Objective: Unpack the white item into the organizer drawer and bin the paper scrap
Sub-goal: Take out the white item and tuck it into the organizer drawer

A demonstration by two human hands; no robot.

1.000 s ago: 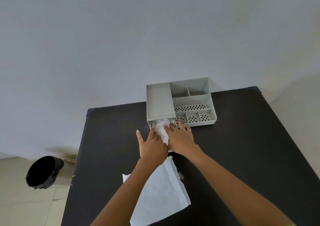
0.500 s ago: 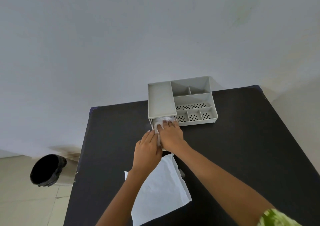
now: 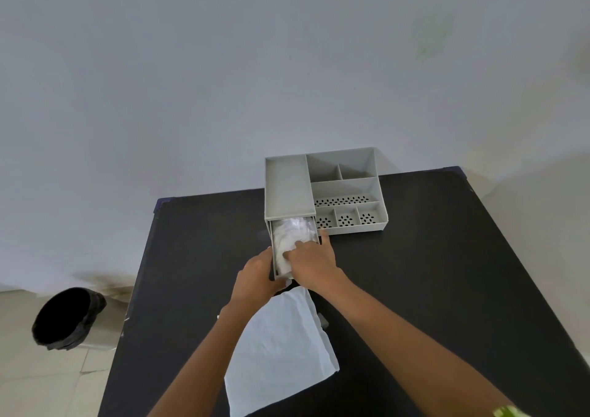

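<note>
A grey organizer (image 3: 289,186) stands at the far edge of the black table (image 3: 415,273). Its drawer (image 3: 272,250) is pulled out toward me, and the crumpled white item (image 3: 292,234) lies inside it. My right hand (image 3: 314,261) presses down on the item's near end, fingers curled into the drawer. My left hand (image 3: 257,273) grips the drawer's front left corner. A flat white paper sheet (image 3: 281,346) lies on the table under my forearms.
A black-lined bin (image 3: 64,317) stands on the floor to the left of the table. The organizer's open compartments (image 3: 344,193) on the right hold nothing. A pale wall rises behind the table.
The drawer has slid farther out toward me. Both hands have come back with it, the left now gripping the drawer front, the right pressing the white item down.
</note>
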